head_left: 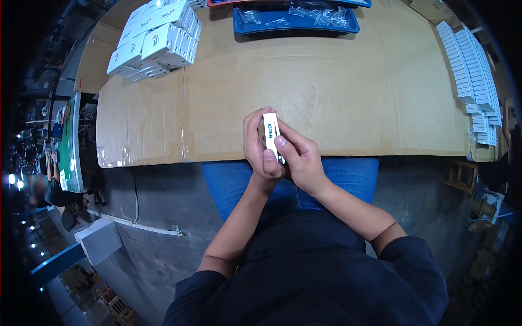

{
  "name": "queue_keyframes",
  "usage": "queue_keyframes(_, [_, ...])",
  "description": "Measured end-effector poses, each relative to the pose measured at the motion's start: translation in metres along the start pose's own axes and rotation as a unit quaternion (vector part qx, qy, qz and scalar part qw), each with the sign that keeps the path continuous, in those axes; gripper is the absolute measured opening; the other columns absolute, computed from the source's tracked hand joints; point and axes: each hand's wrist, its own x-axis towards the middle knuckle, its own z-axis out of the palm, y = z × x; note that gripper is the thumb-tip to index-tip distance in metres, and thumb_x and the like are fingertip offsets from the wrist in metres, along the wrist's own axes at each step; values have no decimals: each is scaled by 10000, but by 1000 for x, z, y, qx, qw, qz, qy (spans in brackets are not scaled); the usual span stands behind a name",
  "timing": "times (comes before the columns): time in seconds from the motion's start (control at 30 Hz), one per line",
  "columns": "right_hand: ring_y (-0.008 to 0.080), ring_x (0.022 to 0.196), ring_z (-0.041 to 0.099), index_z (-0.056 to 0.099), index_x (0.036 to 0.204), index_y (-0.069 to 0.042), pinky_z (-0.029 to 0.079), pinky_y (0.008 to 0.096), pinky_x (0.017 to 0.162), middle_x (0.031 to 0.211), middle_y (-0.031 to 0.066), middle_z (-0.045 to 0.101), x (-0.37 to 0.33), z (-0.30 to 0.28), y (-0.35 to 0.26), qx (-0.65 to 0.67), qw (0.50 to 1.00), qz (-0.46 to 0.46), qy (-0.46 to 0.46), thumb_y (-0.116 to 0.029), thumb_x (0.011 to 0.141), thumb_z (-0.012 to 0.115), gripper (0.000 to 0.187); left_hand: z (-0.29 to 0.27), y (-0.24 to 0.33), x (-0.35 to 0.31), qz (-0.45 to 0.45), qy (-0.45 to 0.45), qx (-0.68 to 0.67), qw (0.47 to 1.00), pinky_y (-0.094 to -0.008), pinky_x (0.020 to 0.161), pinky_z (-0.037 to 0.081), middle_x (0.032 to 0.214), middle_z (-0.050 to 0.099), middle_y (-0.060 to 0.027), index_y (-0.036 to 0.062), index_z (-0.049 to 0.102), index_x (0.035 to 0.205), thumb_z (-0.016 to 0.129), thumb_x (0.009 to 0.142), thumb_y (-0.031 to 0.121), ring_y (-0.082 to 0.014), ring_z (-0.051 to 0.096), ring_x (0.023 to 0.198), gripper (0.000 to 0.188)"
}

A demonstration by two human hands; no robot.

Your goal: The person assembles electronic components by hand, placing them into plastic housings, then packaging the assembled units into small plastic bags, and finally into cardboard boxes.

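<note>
A small white box (270,129) with dark printing on its narrow side is held between my two hands, just over the table's near edge. My left hand (255,146) wraps round its left side, thumb pressed near the lower end. From the right, my right hand (304,160) grips the same box, its thumb on the lower part of the printed side and its fingers behind. The far faces of the box are hidden by my fingers.
The table (261,81) is covered in brown cardboard. White boxes (157,43) are piled at the far left. A blue tray (296,22) with clear plastic pieces lies at the back. Stacked small white boxes (470,76) line the right edge. A person (57,187) is at a green table (70,144) on the left.
</note>
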Motion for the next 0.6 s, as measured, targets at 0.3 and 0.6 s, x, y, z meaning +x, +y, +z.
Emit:
queue_keyframes(0.3, [143,1257,573,418,1556,68,471,290,1064,1407,136,620,-3,-2,6,-56,997,-49,-12,-175,1113,540,520,0,10,2,-7,7,-44,999,-432,1002,479,1276,519,-233,-132,500,1374,359,942,679,-307,575,1164,930])
queue_keyframes(0.6, [226,1270,577,497,1548,-32,492,353,1040,1385,162,555,9,-23,-17,-166,986,7,-12,-390,1105,541,571,-8,0,11,-63,-94,-71,991,-423,1113,430,1523,442,-220,-28,106,1651,566,922,775,-315,516,1349,1178])
